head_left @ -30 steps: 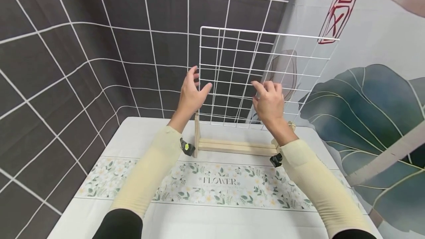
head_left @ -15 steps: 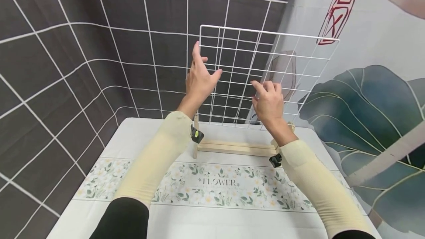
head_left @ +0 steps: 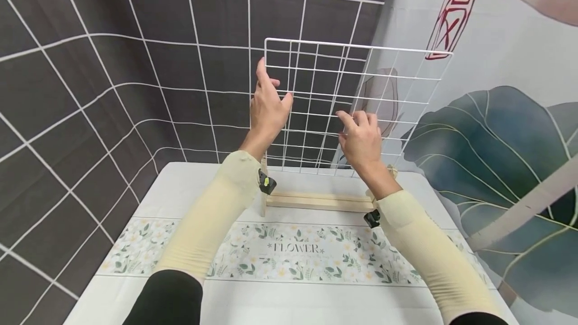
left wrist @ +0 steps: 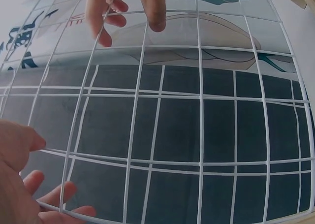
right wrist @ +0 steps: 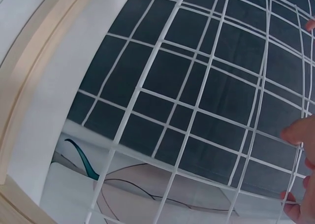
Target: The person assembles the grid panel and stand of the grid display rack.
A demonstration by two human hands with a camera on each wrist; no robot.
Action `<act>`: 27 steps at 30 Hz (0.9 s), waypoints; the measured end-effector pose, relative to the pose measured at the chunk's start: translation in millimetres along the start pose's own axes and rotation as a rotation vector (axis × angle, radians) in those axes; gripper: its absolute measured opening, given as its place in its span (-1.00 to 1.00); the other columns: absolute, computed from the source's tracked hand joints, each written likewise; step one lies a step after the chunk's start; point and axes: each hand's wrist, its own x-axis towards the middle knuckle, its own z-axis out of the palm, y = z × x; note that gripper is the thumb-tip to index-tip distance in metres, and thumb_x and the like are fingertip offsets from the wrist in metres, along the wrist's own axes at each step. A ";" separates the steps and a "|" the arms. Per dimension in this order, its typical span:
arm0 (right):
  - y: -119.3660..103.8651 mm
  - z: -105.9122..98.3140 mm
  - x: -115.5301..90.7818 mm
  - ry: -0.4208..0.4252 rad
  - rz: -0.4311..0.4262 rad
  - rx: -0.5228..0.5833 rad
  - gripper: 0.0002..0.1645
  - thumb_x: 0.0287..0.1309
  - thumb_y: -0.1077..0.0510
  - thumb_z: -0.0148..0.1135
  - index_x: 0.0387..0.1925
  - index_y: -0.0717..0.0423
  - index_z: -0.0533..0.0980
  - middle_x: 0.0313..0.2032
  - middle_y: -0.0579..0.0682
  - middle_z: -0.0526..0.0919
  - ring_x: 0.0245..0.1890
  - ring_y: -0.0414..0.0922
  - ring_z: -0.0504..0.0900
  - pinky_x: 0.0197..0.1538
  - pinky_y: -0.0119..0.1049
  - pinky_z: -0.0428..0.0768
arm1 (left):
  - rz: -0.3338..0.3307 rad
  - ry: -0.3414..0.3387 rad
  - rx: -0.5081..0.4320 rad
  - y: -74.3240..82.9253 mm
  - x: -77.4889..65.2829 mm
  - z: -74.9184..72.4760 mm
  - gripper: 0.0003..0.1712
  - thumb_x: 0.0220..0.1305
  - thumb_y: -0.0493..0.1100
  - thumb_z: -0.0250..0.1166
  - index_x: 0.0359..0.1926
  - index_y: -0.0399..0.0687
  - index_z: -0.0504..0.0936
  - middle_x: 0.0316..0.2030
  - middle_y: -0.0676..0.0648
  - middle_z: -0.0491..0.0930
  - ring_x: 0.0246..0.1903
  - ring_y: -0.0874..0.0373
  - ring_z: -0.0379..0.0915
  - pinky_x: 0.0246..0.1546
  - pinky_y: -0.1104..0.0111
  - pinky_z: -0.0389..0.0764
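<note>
A white wire grid panel (head_left: 335, 95) stands upright, leaning back, above the far part of the table. My left hand (head_left: 268, 109) grips its left edge about halfway up; in the left wrist view, the fingertips (left wrist: 66, 192) show past the edge wire, with the thumb on the near side. My right hand (head_left: 363, 139) holds the panel right of its middle, with thumb (right wrist: 294, 133) and fingers pinching the wires. Below is a pale wooden stand (head_left: 320, 201) with a low crossbar and uprights at its ends. Whether the panel touches the stand is hard to tell.
The white table (head_left: 194, 184) carries a printed floral band reading FLOWER (head_left: 295, 249). Behind and left hangs a dark grey curtain (head_left: 221, 19) with white lines. At right is a pale cloth (head_left: 415, 19) with leaf prints and a red seal mark.
My left hand has moved up along the panel's left edge and onto it. The right hand keeps its hold. The panel stays nearly still; the whole view has shifted slightly.
</note>
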 end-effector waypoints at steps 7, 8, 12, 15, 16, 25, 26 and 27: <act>1.2 -3.1 -5.2 -0.010 -0.038 -0.044 -0.34 0.05 0.28 0.41 0.24 -0.03 0.54 0.09 0.24 0.57 0.10 0.26 0.51 -0.26 0.13 0.58 | -0.013 -0.008 -0.001 -3.0 0.5 0.0 0.09 0.24 -0.11 0.38 0.60 0.13 -0.12 0.09 -0.01 0.64 -0.12 -0.15 0.63 -0.05 0.02 0.60; 1.9 -3.4 -6.6 -0.005 -0.043 -0.046 -0.35 0.07 0.26 0.40 0.24 -0.04 0.53 0.11 0.24 0.56 0.11 0.26 0.50 -0.25 0.13 0.57 | -0.014 -0.009 -0.002 -3.5 0.4 0.1 0.09 0.25 -0.11 0.38 0.60 0.13 -0.12 0.09 -0.01 0.64 -0.13 -0.15 0.63 -0.06 0.02 0.60; 5.5 -5.5 -10.9 0.071 -0.073 -0.027 -0.40 0.07 0.22 0.39 0.21 0.00 0.54 0.15 0.24 0.54 0.12 0.26 0.49 -0.15 0.16 0.56 | -0.013 -0.010 -0.008 -4.4 0.1 0.6 0.09 0.24 -0.12 0.39 0.60 0.14 -0.11 0.09 -0.02 0.64 -0.12 -0.15 0.63 -0.06 0.02 0.60; 9.3 -9.4 -9.5 0.151 -0.078 0.031 -0.47 0.08 0.21 0.34 0.15 0.07 0.56 0.13 0.27 0.53 0.12 0.28 0.48 0.00 0.18 0.54 | -0.014 -0.006 -0.008 -4.5 -0.2 0.4 0.09 0.24 -0.12 0.39 0.60 0.13 -0.10 0.09 -0.02 0.63 -0.12 -0.15 0.62 -0.04 0.03 0.60; 10.8 -11.6 -8.0 0.177 -0.071 0.054 -0.49 0.09 0.20 0.33 0.13 0.10 0.56 0.12 0.29 0.53 0.12 0.29 0.47 0.06 0.18 0.52 | -0.013 -0.005 -0.009 -4.5 -0.2 0.3 0.09 0.24 -0.12 0.39 0.60 0.12 -0.10 0.10 -0.03 0.63 -0.11 -0.15 0.62 -0.04 0.03 0.60; 32.6 -42.0 10.9 0.295 0.110 0.098 -0.37 0.16 0.18 0.26 0.28 0.21 0.42 0.13 0.35 0.41 0.15 0.31 0.36 0.24 0.13 0.36 | -0.004 0.009 -0.022 -4.8 0.6 -0.2 0.08 0.24 -0.13 0.40 0.59 0.10 -0.09 0.11 -0.05 0.62 -0.07 -0.15 0.62 -0.05 0.02 0.60; 35.2 -45.1 12.3 0.302 0.133 0.097 -0.33 0.16 0.17 0.28 0.31 0.22 0.39 0.14 0.36 0.40 0.17 0.30 0.34 0.28 0.12 0.33 | -0.005 0.010 -0.023 -4.7 0.5 -0.3 0.08 0.24 -0.13 0.40 0.59 0.10 -0.09 0.11 -0.05 0.62 -0.06 -0.15 0.62 -0.06 0.02 0.60; 37.8 -47.9 13.6 0.311 0.157 0.097 -0.29 0.15 0.17 0.30 0.34 0.22 0.36 0.16 0.36 0.38 0.19 0.30 0.33 0.32 0.11 0.31 | -0.005 0.010 -0.024 -4.6 0.4 -0.2 0.08 0.24 -0.13 0.40 0.60 0.10 -0.09 0.11 -0.05 0.62 -0.06 -0.16 0.62 -0.06 0.02 0.60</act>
